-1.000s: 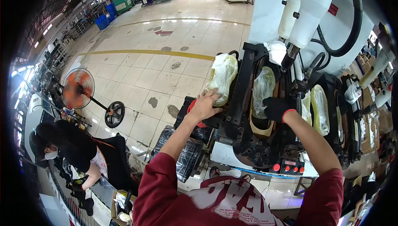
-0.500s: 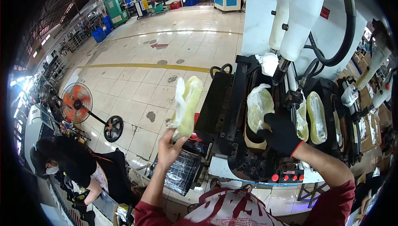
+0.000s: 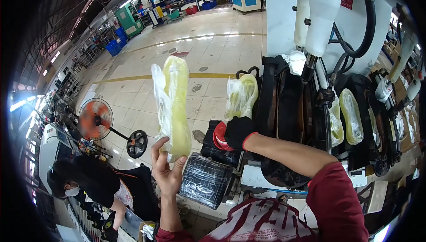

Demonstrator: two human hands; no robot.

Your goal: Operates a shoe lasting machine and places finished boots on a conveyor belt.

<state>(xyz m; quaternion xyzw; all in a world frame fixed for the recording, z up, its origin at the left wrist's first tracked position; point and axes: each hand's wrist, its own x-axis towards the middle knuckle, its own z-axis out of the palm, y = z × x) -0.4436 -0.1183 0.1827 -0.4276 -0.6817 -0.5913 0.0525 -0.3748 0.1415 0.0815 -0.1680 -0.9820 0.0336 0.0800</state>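
Note:
My bare left hand (image 3: 168, 168) grips the lower end of a yellow shoe sole (image 3: 177, 104) wrapped in loose, clear plastic film, holding it nearly upright. My right hand (image 3: 239, 132), in a black glove with a red cuff, is closed around the lower end of a second film-wrapped sole (image 3: 244, 95). The glove hides that end. This second sole is left of the machine's open dark mould (image 3: 290, 113). Two more wrapped soles, one long sole (image 3: 352, 117) and one narrower sole (image 3: 336, 124), lie in the moulds farther right.
White machine nozzles (image 3: 317, 24) and a black hose (image 3: 370, 24) hang above the moulds. Below my right hand is a black plastic-wrapped bundle (image 3: 206, 180) beside a red round object (image 3: 220, 136). On the left are an orange fan (image 3: 95, 118) and a co-worker (image 3: 88, 180) bending down.
My right hand has lifted the second sole out of the mould and carried it left. My left hand has moved slightly left with its sole, and the view has shifted.

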